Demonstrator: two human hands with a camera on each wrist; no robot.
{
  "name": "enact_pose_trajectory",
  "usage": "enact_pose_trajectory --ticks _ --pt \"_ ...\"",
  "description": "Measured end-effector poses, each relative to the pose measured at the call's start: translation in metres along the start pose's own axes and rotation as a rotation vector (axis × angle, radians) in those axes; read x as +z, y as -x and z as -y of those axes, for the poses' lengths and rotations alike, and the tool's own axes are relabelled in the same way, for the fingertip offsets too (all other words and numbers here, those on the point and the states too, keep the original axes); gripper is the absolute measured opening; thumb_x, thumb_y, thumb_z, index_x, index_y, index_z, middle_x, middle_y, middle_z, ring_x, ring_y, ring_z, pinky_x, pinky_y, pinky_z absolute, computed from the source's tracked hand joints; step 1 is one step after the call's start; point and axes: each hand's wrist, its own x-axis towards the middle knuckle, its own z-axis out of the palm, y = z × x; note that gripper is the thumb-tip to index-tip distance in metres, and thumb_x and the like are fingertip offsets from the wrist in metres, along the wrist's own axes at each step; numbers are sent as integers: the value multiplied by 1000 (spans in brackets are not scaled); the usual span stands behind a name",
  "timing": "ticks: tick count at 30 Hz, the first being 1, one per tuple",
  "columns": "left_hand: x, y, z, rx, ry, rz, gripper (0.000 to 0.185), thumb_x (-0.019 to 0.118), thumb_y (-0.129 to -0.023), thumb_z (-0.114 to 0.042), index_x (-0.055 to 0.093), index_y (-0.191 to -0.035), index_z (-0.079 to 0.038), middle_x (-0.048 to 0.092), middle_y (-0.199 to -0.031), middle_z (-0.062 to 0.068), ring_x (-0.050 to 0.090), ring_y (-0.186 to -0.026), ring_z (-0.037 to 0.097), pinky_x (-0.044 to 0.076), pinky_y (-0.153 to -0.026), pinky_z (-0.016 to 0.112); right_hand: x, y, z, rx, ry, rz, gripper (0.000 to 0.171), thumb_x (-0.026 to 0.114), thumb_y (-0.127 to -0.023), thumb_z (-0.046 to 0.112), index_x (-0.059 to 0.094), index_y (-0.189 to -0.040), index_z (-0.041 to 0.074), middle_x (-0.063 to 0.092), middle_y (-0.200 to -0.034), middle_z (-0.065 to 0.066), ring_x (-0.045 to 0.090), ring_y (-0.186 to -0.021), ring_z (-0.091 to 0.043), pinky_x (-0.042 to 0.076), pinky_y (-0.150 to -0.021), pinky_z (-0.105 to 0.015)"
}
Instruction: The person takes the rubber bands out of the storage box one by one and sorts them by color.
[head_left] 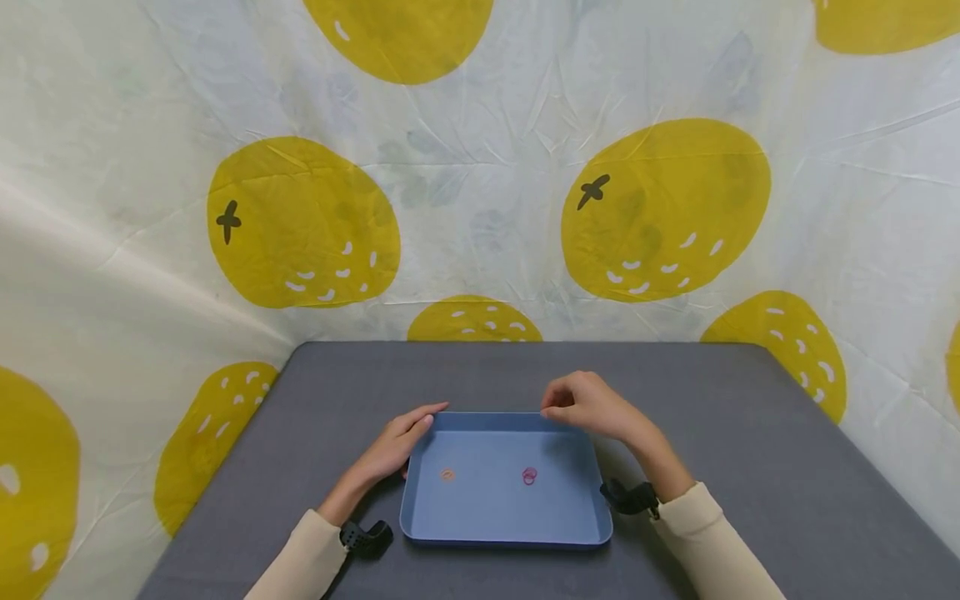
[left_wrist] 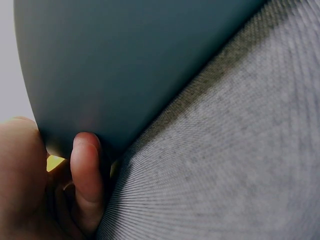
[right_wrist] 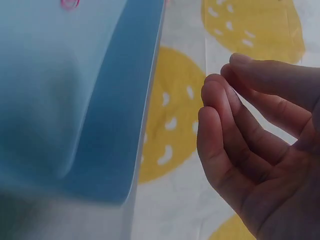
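A grey desk (head_left: 750,467) is seen against a backdrop cloth (head_left: 480,208) printed with yellow fruit, and a shallow blue tray (head_left: 504,533) is set on it near the front edge, its long axis running left to right. The tray's far left corner is gripped by the left hand (head_left: 393,446), with the fingers laid over the rim and, in the left wrist view, a thumb (left_wrist: 86,175) pressed against the tray's outer wall where it meets the desk. The right hand (head_left: 592,404) is held just above the tray's far rim, right of centre; its fingers (right_wrist: 225,135) are loosely curled toward the thumb and nothing is seen between them. Two small rings are contained in the tray, both lying flat on its floor, apart from each other: a pink ring (head_left: 529,476) right of centre and a paler orange ring (head_left: 447,474) left of centre. The pink ring lies toward the person from the right hand's fingers, and that hand is the nearer to it; the orange ring lies nearer the left hand
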Motion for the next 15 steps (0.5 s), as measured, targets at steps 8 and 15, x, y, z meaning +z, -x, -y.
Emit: enact_pose_trajectory --ticks 8,15 --pt "-2 -1 -5 6 10 10 44 39 -114 -23 49 -155 -10 57 -145 25 44 -35 15 45 -36 32 12 -20 26 -70 -11 93 8 74 -95 13 79 -92 8 76 -85 0 63 -72 -5 56 -68 -22" --pt "-7 5 -15 5 21 48 45 39 -114 -22 47 -155 -7 60 -139 29 45 -35 10 49 -39 36 34 -38 42 -111 -37 186 8 73 -96 11 78 -91 9 76 -85 -4 64 -71 -5 55 -67 -22"
